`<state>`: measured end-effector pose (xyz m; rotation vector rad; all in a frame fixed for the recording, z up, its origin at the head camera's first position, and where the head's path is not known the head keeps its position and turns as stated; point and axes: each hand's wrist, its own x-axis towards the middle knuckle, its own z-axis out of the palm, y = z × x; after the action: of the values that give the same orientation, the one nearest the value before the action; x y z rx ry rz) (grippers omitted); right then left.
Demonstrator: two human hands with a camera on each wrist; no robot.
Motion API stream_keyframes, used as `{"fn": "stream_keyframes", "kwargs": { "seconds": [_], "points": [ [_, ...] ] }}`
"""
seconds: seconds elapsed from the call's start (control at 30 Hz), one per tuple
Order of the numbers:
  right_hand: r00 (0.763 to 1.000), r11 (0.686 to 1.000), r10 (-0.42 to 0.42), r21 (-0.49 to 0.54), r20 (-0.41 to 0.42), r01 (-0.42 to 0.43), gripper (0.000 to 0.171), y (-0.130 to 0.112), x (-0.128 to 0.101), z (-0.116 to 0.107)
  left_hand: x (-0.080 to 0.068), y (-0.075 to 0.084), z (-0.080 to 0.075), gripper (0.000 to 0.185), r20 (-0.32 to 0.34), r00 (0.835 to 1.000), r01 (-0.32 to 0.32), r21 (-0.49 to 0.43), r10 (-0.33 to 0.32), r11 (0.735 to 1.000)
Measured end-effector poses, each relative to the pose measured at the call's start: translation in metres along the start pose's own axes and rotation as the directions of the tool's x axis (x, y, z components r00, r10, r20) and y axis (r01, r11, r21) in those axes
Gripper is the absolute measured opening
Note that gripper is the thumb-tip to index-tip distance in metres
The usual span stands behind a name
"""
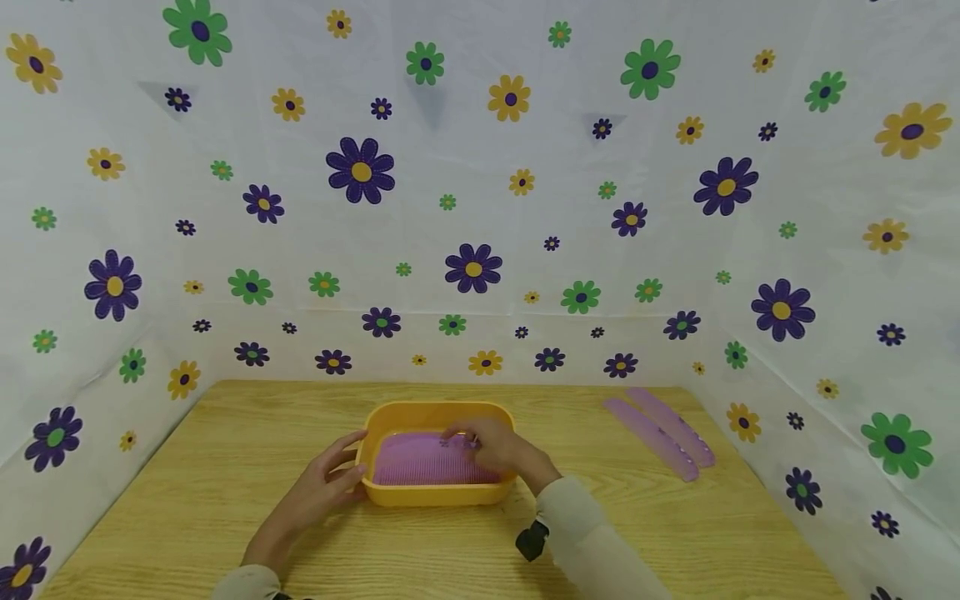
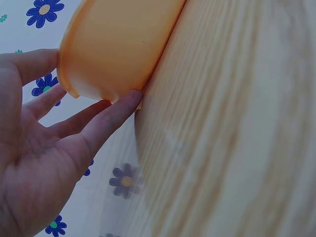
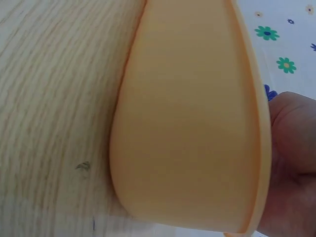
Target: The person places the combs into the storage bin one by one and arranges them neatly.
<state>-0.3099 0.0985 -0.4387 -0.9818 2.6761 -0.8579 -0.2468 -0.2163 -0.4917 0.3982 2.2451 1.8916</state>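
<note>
A yellow plastic basin stands on the wooden table, with a purple, finely ridged piece lying inside it. My left hand holds the basin's left end from outside. In the left wrist view its thumb and fingers spread against the rim and end wall, one fingertip low by the tabletop. Reaching over the right side, my right hand has bent fingers close above the purple piece, near small dark marks on it. I cannot tell whether these fingers pinch anything. In the right wrist view the basin's wall hides them.
Two long purple strips with small dark marks along their edges lie side by side at the table's right. Flower-printed white sheeting rises behind the table and on both sides. A dark strapped device sits at my right wrist.
</note>
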Motion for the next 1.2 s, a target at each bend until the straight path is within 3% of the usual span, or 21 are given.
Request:
{"fn": "stream_keyframes", "kwargs": {
  "seconds": [0.6,1.2],
  "points": [
    [0.997,0.996,0.075,-0.049,0.022,-0.074,0.036,0.0026,0.0032,0.0097,0.0005,-0.0005,0.0002,0.065,-0.006,1.000,0.002,-0.002,-0.002,1.000],
    [0.999,0.999,0.043,-0.030,0.023,-0.043,0.033,0.0047,0.0029,0.0102,0.0002,-0.0004,0.0006,0.064,-0.004,1.000,-0.005,0.007,0.005,1.000]
  ]
}}
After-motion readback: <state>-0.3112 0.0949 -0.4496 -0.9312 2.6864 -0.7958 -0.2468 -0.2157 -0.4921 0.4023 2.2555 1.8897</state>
